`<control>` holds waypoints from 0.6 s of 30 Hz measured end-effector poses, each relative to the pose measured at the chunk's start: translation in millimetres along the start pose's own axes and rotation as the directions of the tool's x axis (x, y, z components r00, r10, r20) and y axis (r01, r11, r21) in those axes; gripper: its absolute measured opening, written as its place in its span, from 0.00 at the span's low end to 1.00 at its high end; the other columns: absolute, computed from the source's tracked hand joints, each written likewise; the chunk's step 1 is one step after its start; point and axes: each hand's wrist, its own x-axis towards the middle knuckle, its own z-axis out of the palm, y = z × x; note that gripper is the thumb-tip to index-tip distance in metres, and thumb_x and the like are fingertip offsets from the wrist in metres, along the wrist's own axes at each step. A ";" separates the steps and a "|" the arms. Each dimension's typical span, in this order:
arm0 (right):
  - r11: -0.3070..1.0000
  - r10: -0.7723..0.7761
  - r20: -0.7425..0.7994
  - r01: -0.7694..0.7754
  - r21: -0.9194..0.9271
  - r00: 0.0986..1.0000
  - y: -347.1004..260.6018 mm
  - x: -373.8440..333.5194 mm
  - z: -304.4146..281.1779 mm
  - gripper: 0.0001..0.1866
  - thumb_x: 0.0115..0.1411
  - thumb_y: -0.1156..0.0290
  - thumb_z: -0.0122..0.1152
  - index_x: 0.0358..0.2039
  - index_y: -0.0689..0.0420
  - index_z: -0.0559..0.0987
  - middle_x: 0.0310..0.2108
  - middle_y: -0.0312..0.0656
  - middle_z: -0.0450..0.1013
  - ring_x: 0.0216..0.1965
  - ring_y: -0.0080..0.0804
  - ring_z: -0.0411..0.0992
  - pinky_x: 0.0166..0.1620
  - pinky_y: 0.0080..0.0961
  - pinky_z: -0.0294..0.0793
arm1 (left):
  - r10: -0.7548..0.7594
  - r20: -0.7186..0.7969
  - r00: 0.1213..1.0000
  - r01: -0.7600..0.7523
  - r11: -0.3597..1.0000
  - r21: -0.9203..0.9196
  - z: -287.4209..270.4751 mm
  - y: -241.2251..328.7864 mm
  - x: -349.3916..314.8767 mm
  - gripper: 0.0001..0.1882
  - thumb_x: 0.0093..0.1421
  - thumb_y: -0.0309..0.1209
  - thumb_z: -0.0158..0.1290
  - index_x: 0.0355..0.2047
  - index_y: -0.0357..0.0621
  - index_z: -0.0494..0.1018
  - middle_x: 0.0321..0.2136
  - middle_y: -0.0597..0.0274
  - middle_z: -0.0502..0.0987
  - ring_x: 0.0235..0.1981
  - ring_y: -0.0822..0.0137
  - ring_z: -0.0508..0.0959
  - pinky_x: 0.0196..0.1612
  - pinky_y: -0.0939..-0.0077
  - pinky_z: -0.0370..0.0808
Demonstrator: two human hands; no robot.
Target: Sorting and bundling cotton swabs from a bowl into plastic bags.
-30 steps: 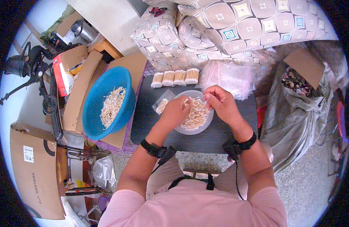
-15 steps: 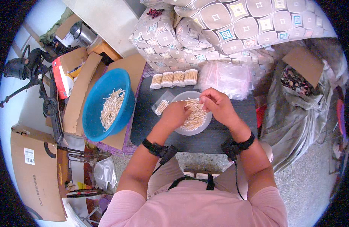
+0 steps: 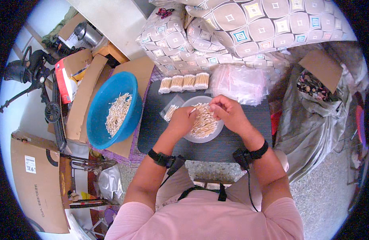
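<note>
A blue basin (image 3: pixel 112 110) holding pale thin sticks stands on flattened cardboard (image 3: pixel 85 98) just beside the dark tabletop's (image 3: pixel 160 132) left edge. Near the tabletop's far edge, four bundled stacks of sticks (image 3: pixel 184 83) lie in a row; below them lies a small clear bag of sticks (image 3: pixel 171 112). At the tabletop's centre sits a white bowl (image 3: pixel 192 138) heaped with loose sticks (image 3: pixel 203 122). The left hand (image 3: pixel 183 120) rests on this heap, fingers curled among the sticks. The right hand (image 3: pixel 228 112), fingers closed, pinches a few sticks above the bowl's far rim. Clear plastic bags (image 3: pixel 240 84) occupy the tabletop's far right corner.
</note>
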 end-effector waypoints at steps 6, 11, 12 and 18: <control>0.999 0.023 0.007 -0.023 -0.027 1.000 2.6 -0.1 -0.3 0.06 0.60 0.71 0.56 0.34 0.61 0.74 0.25 0.34 0.73 0.25 0.17 0.68 0.30 0.18 0.70 | -0.078 -0.008 0.997 0.076 0.989 -0.125 -7.1 10.8 0.6 0.15 0.61 0.39 0.49 0.31 0.39 0.77 0.21 0.53 0.78 0.23 0.65 0.78 0.29 0.69 0.72; 0.998 -0.040 0.019 0.041 -0.044 0.999 9.5 1.6 3.9 0.06 0.58 0.72 0.58 0.35 0.60 0.75 0.28 0.35 0.74 0.28 0.17 0.69 0.31 0.19 0.71 | -0.120 -0.014 0.993 0.093 0.837 -0.539 0.2 7.7 -0.2 0.12 0.62 0.36 0.50 0.33 0.39 0.77 0.24 0.66 0.78 0.23 0.75 0.75 0.25 0.75 0.70; 0.998 -0.038 0.017 0.039 -0.045 0.999 9.5 1.1 3.3 0.06 0.58 0.72 0.58 0.35 0.60 0.75 0.28 0.35 0.74 0.28 0.17 0.69 0.31 0.19 0.71 | -0.147 0.005 0.989 0.115 0.755 -0.646 -0.8 15.1 0.7 0.11 0.62 0.34 0.50 0.33 0.39 0.77 0.24 0.69 0.77 0.21 0.77 0.72 0.23 0.78 0.68; 0.991 0.013 0.121 -0.029 0.131 0.993 3.1 -1.4 5.5 0.13 0.56 0.76 0.59 0.43 0.60 0.72 0.34 0.37 0.74 0.35 0.20 0.72 0.37 0.20 0.74 | -0.166 0.130 0.977 0.200 0.532 -0.823 -16.2 45.3 -4.1 0.09 0.61 0.33 0.53 0.35 0.39 0.77 0.25 0.71 0.75 0.24 0.81 0.70 0.25 0.85 0.66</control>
